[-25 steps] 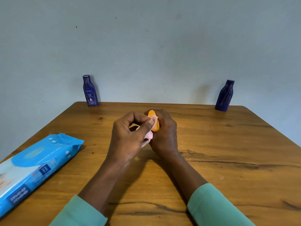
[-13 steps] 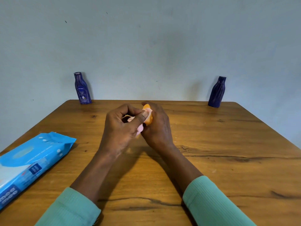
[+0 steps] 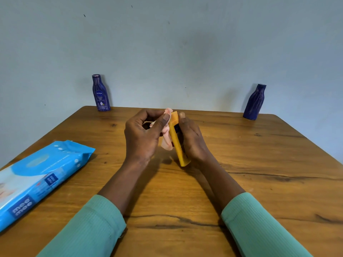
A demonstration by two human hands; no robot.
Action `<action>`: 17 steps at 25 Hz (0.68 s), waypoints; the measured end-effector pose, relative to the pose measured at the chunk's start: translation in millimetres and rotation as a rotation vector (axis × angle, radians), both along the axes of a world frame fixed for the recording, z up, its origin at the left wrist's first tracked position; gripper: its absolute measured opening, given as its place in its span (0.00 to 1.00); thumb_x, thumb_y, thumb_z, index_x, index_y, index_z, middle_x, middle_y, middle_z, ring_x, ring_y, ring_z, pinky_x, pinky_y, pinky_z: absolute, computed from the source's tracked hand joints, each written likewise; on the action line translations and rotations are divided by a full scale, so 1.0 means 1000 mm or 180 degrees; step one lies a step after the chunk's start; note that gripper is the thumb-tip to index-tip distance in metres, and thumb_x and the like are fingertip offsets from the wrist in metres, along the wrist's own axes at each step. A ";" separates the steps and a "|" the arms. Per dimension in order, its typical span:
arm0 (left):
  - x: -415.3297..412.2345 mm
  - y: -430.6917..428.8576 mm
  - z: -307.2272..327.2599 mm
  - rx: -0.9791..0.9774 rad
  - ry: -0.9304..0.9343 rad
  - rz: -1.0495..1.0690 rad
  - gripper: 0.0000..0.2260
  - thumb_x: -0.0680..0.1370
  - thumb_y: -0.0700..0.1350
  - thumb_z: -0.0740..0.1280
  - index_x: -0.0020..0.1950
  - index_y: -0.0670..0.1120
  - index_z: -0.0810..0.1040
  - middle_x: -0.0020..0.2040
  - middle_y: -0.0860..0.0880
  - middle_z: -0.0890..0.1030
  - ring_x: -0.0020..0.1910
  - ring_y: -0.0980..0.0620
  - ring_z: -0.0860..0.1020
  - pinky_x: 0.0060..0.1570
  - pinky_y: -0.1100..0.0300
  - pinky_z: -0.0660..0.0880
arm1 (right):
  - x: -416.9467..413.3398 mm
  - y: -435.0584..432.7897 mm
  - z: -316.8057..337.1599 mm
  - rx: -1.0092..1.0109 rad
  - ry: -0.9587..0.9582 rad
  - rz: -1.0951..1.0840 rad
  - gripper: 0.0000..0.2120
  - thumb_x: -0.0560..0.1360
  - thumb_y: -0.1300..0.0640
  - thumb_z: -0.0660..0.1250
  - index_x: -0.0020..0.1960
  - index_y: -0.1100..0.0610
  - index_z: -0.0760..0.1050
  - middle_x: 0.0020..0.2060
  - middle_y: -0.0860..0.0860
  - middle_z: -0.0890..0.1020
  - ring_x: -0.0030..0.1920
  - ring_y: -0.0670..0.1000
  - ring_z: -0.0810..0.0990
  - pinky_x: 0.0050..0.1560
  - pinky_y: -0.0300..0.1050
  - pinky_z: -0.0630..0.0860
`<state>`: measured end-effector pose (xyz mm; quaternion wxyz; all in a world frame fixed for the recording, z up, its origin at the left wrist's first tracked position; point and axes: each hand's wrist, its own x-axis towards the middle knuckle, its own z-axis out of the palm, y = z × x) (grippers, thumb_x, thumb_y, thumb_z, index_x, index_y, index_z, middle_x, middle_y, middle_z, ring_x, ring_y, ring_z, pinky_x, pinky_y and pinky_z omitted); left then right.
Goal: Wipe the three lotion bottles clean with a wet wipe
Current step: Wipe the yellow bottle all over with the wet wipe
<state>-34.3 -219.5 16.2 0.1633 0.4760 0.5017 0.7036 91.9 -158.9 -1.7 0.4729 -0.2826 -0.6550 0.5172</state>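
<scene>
Gripping the orange lotion bottle [image 3: 177, 145] above the worktop [image 3: 241, 173], the right hand [image 3: 193, 141] curls its fingers round it; the left hand [image 3: 143, 138] pinches the pink wet wipe [image 3: 166, 140] against its side. The left blue bottle [image 3: 101, 93] and right blue bottle [image 3: 254, 102] stand at the far edge.

The surface [image 3: 241, 164] is definitely wood: warm brown, visible grain, dark knots and a few cracks, with a low satin sheen. The pack [image 3: 40, 175] is shiny plastic film, crinkled at one end. The Nivea bottle [image 3: 100, 93] and the right bottle [image 3: 254, 102] look like slightly glossy plastic, the right one ridged. The orange bottle [image 3: 176, 143] is smooth, fairly matt plastic. The wipe [image 3: 166, 141] is soft, limp, cloth-like stuff. The sleeves [image 3: 89, 229] are ribbed knit and the wall [image 3: 185, 43] is flat matt paint.
</scene>
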 end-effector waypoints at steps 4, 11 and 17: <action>0.014 0.004 -0.012 -0.0003 0.0070 0.0085 0.08 0.76 0.44 0.77 0.53 0.44 0.84 0.47 0.51 0.86 0.47 0.51 0.85 0.47 0.47 0.85 | -0.004 0.001 -0.007 -0.0732 0.0570 -0.0008 0.26 0.84 0.42 0.62 0.65 0.65 0.76 0.53 0.72 0.81 0.51 0.64 0.82 0.55 0.66 0.80; 0.024 -0.004 -0.036 -0.0734 0.0749 -0.0095 0.05 0.76 0.47 0.78 0.42 0.48 0.85 0.41 0.55 0.86 0.40 0.52 0.84 0.38 0.47 0.82 | 0.004 0.016 -0.010 -0.1669 0.1185 -0.0675 0.20 0.87 0.44 0.58 0.55 0.61 0.76 0.40 0.56 0.80 0.39 0.54 0.82 0.45 0.54 0.82; 0.019 -0.018 -0.039 -0.0882 0.1044 -0.0040 0.05 0.75 0.45 0.78 0.41 0.47 0.86 0.39 0.55 0.86 0.37 0.57 0.84 0.33 0.59 0.78 | 0.003 0.025 -0.011 -0.1729 0.1094 -0.0819 0.22 0.87 0.44 0.60 0.70 0.60 0.72 0.45 0.55 0.81 0.42 0.55 0.82 0.39 0.49 0.83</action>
